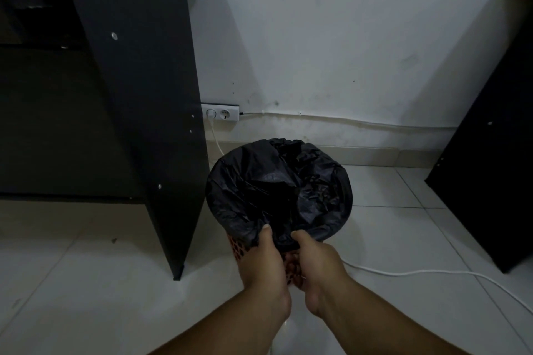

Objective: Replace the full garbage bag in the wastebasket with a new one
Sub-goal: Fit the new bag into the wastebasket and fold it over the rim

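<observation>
1. At the near rim of the wastebasket (239,248), both hands pinch the black garbage bag (277,190): the left hand (264,262) has its thumb pressed over the folded edge, and the right hand (315,261) is clamped on the same edge just beside it.
2. The bag is stretched over the whole rim, its middle sagging inward; whether it holds rubbish cannot be told.
3. Judged from this, either a fresh bag is being fitted or the full one is about to be peeled off; no second bag is in view.
4. At 9 o'clock, the dark desk side panel (138,95) stands just beside the basket.
5. At 12 o'clock, the wall (346,37) and socket strip (220,113) sit close behind.
6. At 3 to 5 o'clock, a white cable (418,272) crosses the tiles; open floor (72,282) lies at 7 o'clock.
</observation>
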Motion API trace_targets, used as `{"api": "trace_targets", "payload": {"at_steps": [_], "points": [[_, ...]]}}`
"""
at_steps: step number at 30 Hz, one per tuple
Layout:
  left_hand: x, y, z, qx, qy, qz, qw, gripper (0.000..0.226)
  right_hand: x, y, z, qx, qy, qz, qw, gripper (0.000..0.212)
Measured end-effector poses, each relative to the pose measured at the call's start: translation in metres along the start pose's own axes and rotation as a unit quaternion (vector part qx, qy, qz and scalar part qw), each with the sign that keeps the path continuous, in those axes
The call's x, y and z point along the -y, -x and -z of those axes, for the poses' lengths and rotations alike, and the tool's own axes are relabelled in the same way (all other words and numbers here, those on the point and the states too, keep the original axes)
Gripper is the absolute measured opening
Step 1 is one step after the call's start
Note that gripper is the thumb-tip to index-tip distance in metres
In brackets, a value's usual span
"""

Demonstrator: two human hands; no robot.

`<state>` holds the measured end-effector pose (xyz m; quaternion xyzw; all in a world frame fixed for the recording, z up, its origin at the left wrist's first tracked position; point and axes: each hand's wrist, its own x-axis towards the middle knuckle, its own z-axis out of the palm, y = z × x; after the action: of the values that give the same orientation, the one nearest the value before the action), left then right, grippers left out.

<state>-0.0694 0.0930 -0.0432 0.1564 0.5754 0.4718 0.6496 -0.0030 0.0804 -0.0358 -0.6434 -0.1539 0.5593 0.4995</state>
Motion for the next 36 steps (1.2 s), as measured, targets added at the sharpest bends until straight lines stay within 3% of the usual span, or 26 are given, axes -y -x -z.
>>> {"api": "trace_targets", "payload": {"at_steps": [4,11,16,22,28,31,34,36], "points": [[-0.002,0.001,0.006,0.027,0.005,0.007,1.0,0.038,-0.002,-0.004,0.001,0.001,-0.003,0.003,1.0,0.027],[-0.005,0.006,0.015,-0.005,0.03,-0.015,0.999,0.027,-0.004,-0.006,0.0,-0.001,0.009,0.019,1.0,0.02],[0.002,0.009,0.013,0.055,0.057,-0.018,0.997,0.043,-0.003,-0.008,0.001,-0.008,0.021,0.015,1.0,0.023],[0.002,0.006,0.011,0.059,0.03,-0.021,0.998,0.05,-0.002,-0.009,0.003,-0.013,0.03,0.022,0.999,0.024],[-0.005,-0.003,0.022,-0.062,-0.072,-0.1,0.99,0.064,-0.004,-0.013,0.006,-0.034,0.057,0.029,0.997,0.026],[-0.006,-0.002,0.022,-0.11,-0.091,-0.141,0.98,0.052,-0.004,-0.013,0.01,-0.033,0.052,0.019,0.998,0.027],[-0.01,0.004,0.021,-0.053,-0.054,-0.223,0.972,0.038,-0.001,-0.013,0.018,-0.033,0.066,0.012,0.997,0.025],[-0.02,0.005,0.022,0.003,-0.088,-0.342,0.936,0.038,0.003,-0.013,0.025,-0.028,0.075,-0.002,0.997,0.022]]}}
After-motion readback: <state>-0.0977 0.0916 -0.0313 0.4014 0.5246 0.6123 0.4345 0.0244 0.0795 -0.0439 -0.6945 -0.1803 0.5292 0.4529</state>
